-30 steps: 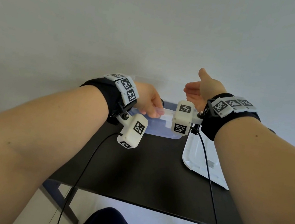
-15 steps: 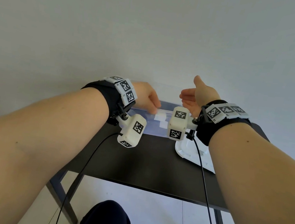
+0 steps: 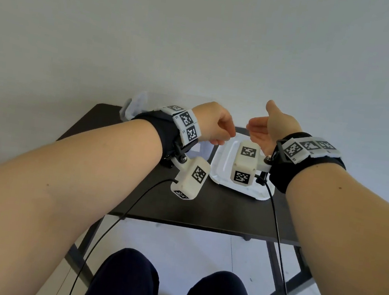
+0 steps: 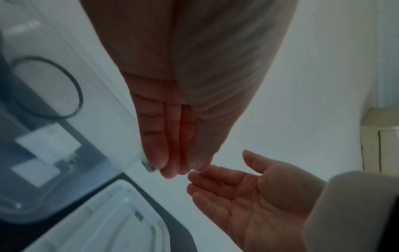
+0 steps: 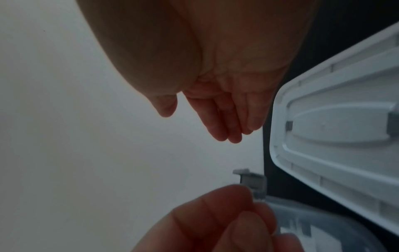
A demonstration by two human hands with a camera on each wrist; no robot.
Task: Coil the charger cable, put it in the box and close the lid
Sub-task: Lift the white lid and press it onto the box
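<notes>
The clear box [image 3: 204, 148] stands on the dark table [image 3: 216, 213], mostly hidden behind my left hand [image 3: 216, 130]. In the left wrist view the black cable [image 4: 81, 97] lies coiled inside the box [image 4: 32, 213], beside a white charger block [image 4: 48, 145]. My left hand [image 4: 179, 168] hangs over the box's right corner with fingertips bunched against the thumb and nothing visible between them. The white lid [image 3: 223, 166] lies upside down to the right of the box. My right hand [image 3: 260, 131] hovers above the lid [image 5: 334, 119], palm up and empty.
A pale crumpled thing [image 3: 134, 107] sits at the table's back left corner against the wall. The table's front edge is close to my knees. Black camera leads hang from both wrists. A grey latch [image 5: 250, 179] stands up on the box rim.
The view has tilted down and now shows the whole table. My left hand has come off the box rim and risen a little. The right hand stays open.
</notes>
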